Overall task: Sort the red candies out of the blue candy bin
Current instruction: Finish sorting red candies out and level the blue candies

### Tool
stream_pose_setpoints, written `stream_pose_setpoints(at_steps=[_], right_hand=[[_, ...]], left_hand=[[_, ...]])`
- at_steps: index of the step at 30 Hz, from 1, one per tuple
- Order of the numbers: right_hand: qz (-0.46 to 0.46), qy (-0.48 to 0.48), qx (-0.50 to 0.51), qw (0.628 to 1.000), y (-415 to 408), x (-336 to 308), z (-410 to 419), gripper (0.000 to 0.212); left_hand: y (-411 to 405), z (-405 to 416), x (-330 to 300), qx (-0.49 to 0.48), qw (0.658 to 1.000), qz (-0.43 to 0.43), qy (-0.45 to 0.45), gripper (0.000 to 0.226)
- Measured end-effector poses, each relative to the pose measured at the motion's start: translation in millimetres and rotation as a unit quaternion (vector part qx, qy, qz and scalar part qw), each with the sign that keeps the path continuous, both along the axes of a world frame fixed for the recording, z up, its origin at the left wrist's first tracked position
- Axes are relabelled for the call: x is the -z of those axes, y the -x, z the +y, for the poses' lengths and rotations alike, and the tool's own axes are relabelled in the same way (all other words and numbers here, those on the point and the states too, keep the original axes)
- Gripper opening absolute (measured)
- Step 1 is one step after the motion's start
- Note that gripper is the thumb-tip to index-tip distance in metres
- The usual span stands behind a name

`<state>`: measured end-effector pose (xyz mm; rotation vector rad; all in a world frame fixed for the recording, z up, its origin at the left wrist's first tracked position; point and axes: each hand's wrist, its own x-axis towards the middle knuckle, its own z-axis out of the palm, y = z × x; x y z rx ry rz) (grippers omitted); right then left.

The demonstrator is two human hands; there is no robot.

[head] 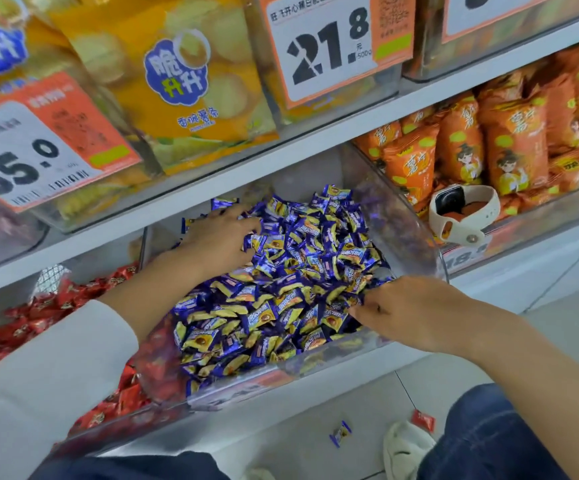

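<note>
Shop shelving (212, 174) backing clear blue candy bin (430, 251). Left hand (218, 237) lying flat on pile, far left. Right hand (409, 311) pinching wrappers, near right. No red candies showing between them; red candy bin (49, 306) sitting leftward, nearer left hand.

Blue candies (281, 292) heap high in the clear, forward-tilted bin (416, 216) — red candies (49, 306) fill the bin just left; 1 red candy (423, 421) lies on the floor.
</note>
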<state>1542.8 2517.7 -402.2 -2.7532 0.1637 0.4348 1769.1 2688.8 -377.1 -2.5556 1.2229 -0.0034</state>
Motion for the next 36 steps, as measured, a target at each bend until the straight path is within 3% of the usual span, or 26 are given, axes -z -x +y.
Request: stream_pose_setpoints(at_steps=[7,9,11,13,14,16,18,20,25,28,30,33,36], right_hand=[[0.001,-0.001,0.004,1.000,-1.7,3.0,-1.8,0.049],[-0.012,0.013,-0.009,1.000,-1.2,6.5,-3.8,0.050],[-0.012,0.025,-0.021,0.999,-1.4,7.3,-5.0,0.051],[-0.009,0.021,-0.015,1.000,-0.5,3.9,-4.2,0.049],[-0.010,0.029,-0.022,0.999,0.1,2.1,-3.6,0.048],[-0.027,0.031,-0.023,0.999,0.1,0.4,-0.1,0.044],[-0.014,0.019,-0.015,1.000,-0.7,1.1,0.1,0.046],[0.009,0.001,0.008,1.000,-0.5,-0.8,0.0,0.048],[-0.054,0.006,0.008,0.998,2.4,3.5,1.6,0.045],[-0.132,-0.014,-0.053,0.990,4.3,6.8,0.1,0.083],[-0.157,0.000,-0.118,0.981,2.3,5.3,-5.7,0.093],[-0.156,0.035,-0.114,0.981,2.8,5.8,-9.6,0.077],[-0.163,-0.025,-0.091,0.982,3.2,0.2,-3.0,0.079]], left_hand=[[-3.8,36.5,-7.1,-0.052,0.990,0.087,0.097,0.041],[2.6,42.6,-15.1,-0.077,0.993,0.055,0.071,0.048],[16.8,43.5,-23.4,-0.078,0.996,-0.027,-0.013,0.060],[38.5,40.1,-26.1,-0.022,0.998,-0.056,-0.031,0.065],[50.2,36.5,-24.1,0.034,0.999,-0.024,-0.006,0.062],[73.8,24.0,-16.6,0.166,0.978,0.123,0.039,0.052],[89.7,7.4,-4.8,0.236,0.937,0.256,0.003,0.049],[93.6,-6.2,15.2,0.269,0.918,0.288,-0.052,0.055],[88.4,-26.5,53.6,0.337,0.929,0.075,-0.134,0.067],[72.6,-36.4,53.0,0.283,0.949,-0.026,-0.139,0.059],[60.6,-43.3,50.9,0.221,0.964,-0.059,-0.138,0.058],[50.1,-50.4,43.6,0.169,0.979,-0.061,-0.099,0.055],[38.8,-46.9,30.1,0.110,0.993,-0.040,-0.024,0.053]])
